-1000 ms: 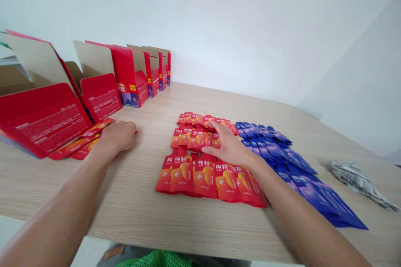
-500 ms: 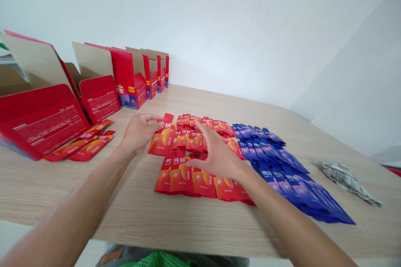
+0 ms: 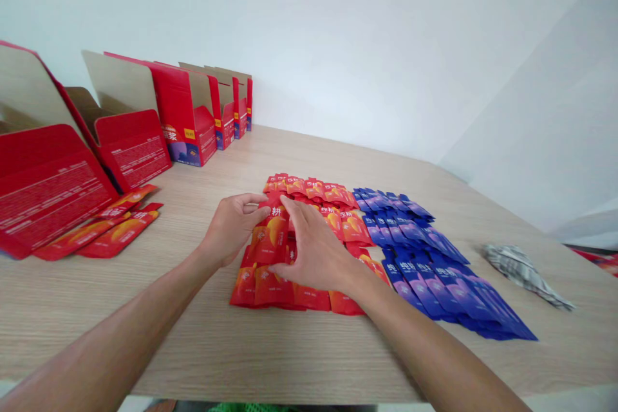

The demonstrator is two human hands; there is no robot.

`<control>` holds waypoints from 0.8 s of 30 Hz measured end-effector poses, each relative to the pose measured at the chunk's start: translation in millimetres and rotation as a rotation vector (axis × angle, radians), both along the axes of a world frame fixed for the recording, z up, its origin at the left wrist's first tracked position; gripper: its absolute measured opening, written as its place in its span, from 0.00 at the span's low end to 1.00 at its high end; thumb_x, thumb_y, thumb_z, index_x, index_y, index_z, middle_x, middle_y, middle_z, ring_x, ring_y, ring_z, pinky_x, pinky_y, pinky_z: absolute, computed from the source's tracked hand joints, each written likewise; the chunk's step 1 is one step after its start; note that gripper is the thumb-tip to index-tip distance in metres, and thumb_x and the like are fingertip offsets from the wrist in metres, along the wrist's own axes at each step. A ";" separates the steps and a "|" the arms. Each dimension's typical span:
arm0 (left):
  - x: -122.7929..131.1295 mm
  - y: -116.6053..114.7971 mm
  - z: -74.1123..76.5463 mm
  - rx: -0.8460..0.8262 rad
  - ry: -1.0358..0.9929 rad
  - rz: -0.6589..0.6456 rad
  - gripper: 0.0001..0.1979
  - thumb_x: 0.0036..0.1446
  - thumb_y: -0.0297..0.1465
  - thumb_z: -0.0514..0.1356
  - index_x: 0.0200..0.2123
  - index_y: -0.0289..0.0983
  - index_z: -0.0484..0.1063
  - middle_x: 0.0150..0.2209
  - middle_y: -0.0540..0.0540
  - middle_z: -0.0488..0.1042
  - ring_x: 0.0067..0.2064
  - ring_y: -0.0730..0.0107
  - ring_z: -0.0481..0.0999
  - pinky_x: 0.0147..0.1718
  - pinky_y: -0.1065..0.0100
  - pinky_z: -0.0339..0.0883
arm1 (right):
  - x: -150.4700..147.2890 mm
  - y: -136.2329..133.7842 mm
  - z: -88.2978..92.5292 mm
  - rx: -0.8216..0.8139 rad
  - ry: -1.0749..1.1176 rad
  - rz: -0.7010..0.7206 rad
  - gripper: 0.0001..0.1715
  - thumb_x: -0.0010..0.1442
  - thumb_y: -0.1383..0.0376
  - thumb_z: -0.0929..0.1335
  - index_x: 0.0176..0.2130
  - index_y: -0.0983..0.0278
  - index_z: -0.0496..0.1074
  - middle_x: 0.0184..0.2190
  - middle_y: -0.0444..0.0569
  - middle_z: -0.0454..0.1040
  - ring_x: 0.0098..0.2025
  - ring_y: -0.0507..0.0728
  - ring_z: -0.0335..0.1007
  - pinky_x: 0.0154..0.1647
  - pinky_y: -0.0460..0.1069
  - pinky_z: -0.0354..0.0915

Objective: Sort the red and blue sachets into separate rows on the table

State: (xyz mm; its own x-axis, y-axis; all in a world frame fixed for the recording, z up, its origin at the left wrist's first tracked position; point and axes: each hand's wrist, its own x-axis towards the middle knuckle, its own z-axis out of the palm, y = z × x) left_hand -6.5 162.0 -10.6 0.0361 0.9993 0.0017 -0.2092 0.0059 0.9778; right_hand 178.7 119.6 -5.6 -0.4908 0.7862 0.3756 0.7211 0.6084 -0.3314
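Observation:
My left hand point(image 3: 235, 226) pinches the upper left edge of a red-orange pouch point(image 3: 271, 236), held over the left part of the red pouch rows. Just right of it, my right hand point(image 3: 316, 246) hovers palm toward the pouch, thumb and fingers apart, nothing in its grasp. Beneath and around both hands lie rows of overlapping red pouches point(image 3: 354, 226), partly hidden by my right hand. Blue-purple pouches point(image 3: 449, 283) lie in overlapping rows to the right of the red ones.
Open red cartons point(image 3: 138, 148) stand in a line along the left and back left. Several loose red pouches point(image 3: 116, 232) lie before the nearest cartons. A crumpled checked cloth point(image 3: 524, 273) rests on the wooden table point(image 3: 217, 347) at the right.
My left hand has moved right with the pouch, bringing it over the left end of the red rows. My right hand stays close to it, still spread. The view has shifted slightly.

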 end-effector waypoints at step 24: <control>0.3 -5.1 6.5 0.029 0.137 -0.114 0.23 0.43 0.37 0.71 0.42 0.36 0.73 0.29 0.46 0.85 0.27 0.65 0.82 0.31 0.66 0.75 | 123.2 54.9 -16.4 -0.219 -0.068 -0.140 0.63 0.51 0.49 0.80 0.74 0.68 0.57 0.71 0.69 0.63 0.71 0.76 0.63 0.71 0.71 0.58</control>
State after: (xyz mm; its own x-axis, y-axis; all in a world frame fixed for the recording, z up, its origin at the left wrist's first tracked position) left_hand -6.2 156.9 -4.1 0.1514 0.9883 0.0174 -0.0739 -0.0063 0.9972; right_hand 301.9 174.4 -22.0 -0.3898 0.9070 0.1592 0.8183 0.4205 -0.3920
